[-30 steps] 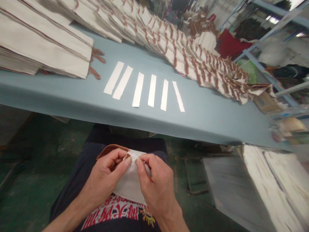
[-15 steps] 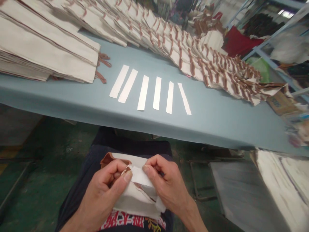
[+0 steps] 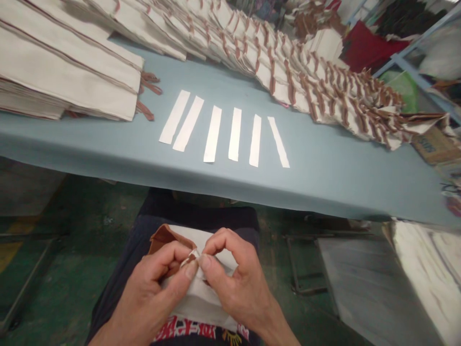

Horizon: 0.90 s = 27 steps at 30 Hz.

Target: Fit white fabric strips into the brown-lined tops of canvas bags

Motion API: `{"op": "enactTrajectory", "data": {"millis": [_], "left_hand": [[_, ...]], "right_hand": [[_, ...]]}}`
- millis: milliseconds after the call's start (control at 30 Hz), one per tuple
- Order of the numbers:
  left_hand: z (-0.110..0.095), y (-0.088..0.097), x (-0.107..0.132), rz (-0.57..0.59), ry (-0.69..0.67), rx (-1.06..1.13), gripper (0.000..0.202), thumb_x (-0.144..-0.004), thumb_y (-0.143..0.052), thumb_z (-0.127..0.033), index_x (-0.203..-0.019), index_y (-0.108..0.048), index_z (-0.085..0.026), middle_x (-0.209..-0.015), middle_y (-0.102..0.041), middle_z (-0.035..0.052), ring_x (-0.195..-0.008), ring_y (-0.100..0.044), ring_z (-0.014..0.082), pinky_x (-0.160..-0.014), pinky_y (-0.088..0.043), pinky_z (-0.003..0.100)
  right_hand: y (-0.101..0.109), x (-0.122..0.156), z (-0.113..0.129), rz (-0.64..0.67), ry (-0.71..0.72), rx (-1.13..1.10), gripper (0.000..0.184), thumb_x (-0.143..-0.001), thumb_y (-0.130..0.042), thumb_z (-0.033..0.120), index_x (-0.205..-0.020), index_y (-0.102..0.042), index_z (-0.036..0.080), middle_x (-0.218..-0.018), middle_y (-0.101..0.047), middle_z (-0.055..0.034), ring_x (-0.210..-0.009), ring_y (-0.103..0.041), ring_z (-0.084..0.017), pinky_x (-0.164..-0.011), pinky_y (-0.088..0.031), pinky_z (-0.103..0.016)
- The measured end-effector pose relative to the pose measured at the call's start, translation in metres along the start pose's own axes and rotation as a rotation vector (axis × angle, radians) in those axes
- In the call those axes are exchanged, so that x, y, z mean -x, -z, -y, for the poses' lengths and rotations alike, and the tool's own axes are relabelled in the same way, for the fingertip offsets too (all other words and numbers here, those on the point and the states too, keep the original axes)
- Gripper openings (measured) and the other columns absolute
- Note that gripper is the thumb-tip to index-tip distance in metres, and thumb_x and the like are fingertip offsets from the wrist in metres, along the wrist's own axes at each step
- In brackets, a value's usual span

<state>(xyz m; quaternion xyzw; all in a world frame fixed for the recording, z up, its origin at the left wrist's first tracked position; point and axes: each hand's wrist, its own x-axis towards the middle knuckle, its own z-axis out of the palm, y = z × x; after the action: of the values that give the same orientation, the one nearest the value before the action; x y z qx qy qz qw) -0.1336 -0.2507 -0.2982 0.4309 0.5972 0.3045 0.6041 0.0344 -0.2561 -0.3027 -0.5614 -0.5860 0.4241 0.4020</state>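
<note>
A cream cloth bag (image 3: 196, 300) with a brown handle (image 3: 162, 236) lies in my lap, below the table edge. My left hand (image 3: 158, 288) pinches its upper edge between thumb and fingers. Close against it, my right hand (image 3: 234, 283) pinches the same spot, the fingertips of both hands touching at a small white fold of the cloth. Both hands are closed on the bag. On the blue-grey table (image 3: 317, 168) beyond my knees lie several white strips (image 3: 212, 127) side by side.
A flat stack of cream bags (image 3: 65, 72) sits at the table's left. A long overlapping row of bags with brown handles (image 3: 288, 62) runs along the back. More cream cloth (image 3: 428, 269) lies low at the right. Green floor shows at the left.
My right hand has come back in against the left, so both pinch one spot on the bag's edge. Half a second ago the fingertips were apart with cloth stretched between them.
</note>
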Motion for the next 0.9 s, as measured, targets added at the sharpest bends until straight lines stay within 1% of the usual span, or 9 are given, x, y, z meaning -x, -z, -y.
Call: {"op": "enactTrajectory", "data": {"millis": [100, 300, 500, 633, 733, 833, 900], "left_hand": [[0.004, -0.001, -0.002, 0.001, -0.006, -0.011, 0.03, -0.084, -0.075, -0.049, -0.071, -0.073, -0.021, -0.059, -0.061, -0.0037, -0.057, -0.048, 0.0128, -0.055, -0.035, 0.022], [0.012, 0.0, -0.005, -0.023, -0.038, -0.069, 0.032, -0.088, -0.074, -0.052, -0.078, -0.078, -0.022, -0.068, -0.07, -0.0022, -0.058, -0.054, 0.0142, -0.057, -0.039, 0.024], [0.019, 0.002, -0.007, -0.05, -0.08, -0.053, 0.028, -0.089, -0.077, -0.051, -0.082, -0.081, -0.024, -0.071, -0.077, -0.0015, -0.063, -0.066, 0.0176, -0.059, -0.046, 0.024], [0.034, 0.005, -0.01, -0.049, -0.178, -0.105, 0.026, -0.092, -0.074, -0.048, -0.086, -0.083, -0.024, -0.07, -0.079, -0.0013, -0.058, -0.067, 0.0178, -0.054, -0.046, 0.024], [0.042, 0.006, -0.01, -0.093, -0.242, -0.169, 0.022, -0.096, -0.07, -0.041, -0.087, -0.083, -0.025, -0.069, -0.078, -0.0034, -0.056, -0.067, 0.0164, -0.056, -0.047, 0.024], [0.042, 0.006, -0.01, -0.087, -0.341, -0.192, 0.019, -0.095, -0.07, -0.036, -0.085, -0.083, -0.027, -0.069, -0.079, -0.0052, -0.057, -0.07, 0.0152, -0.057, -0.048, 0.022], [0.036, 0.005, -0.009, -0.088, -0.353, -0.196, 0.019, -0.094, -0.069, -0.034, -0.082, -0.082, -0.027, -0.068, -0.078, -0.0056, -0.055, -0.069, 0.0143, -0.057, -0.047, 0.023]], "right_hand": [[-0.001, 0.0, -0.001, 0.001, -0.074, -0.003, 0.015, -0.094, -0.063, 0.023, -0.079, -0.062, 0.023, -0.075, -0.068, 0.0021, -0.074, -0.065, -0.017, -0.074, -0.047, -0.032], [-0.004, -0.001, -0.001, 0.0, -0.194, -0.032, 0.016, -0.094, -0.062, 0.029, -0.079, -0.064, 0.023, -0.074, -0.067, 0.0015, -0.072, -0.063, -0.017, -0.071, -0.047, -0.031], [-0.01, -0.001, 0.0, -0.01, -0.274, -0.053, 0.017, -0.092, -0.061, 0.032, -0.078, -0.063, 0.023, -0.075, -0.069, 0.001, -0.072, -0.063, -0.017, -0.07, -0.045, -0.031], [-0.015, 0.0, -0.001, -0.008, -0.334, -0.056, 0.017, -0.093, -0.06, 0.034, -0.079, -0.063, 0.024, -0.077, -0.071, 0.0001, -0.074, -0.065, -0.019, -0.072, -0.047, -0.033], [-0.018, 0.001, -0.003, 0.018, -0.378, -0.066, 0.019, -0.093, -0.06, 0.037, -0.079, -0.062, 0.024, -0.078, -0.07, -0.0007, -0.076, -0.065, -0.02, -0.073, -0.047, -0.034], [-0.018, 0.002, -0.006, 0.044, -0.391, -0.075, 0.021, -0.093, -0.059, 0.039, -0.078, -0.06, 0.024, -0.078, -0.069, -0.0013, -0.077, -0.064, -0.02, -0.075, -0.047, -0.034], [-0.016, 0.002, -0.007, 0.057, -0.403, -0.08, 0.022, -0.093, -0.061, 0.041, -0.078, -0.059, 0.024, -0.077, -0.067, -0.0007, -0.076, -0.062, -0.02, -0.075, -0.046, -0.034]]}}
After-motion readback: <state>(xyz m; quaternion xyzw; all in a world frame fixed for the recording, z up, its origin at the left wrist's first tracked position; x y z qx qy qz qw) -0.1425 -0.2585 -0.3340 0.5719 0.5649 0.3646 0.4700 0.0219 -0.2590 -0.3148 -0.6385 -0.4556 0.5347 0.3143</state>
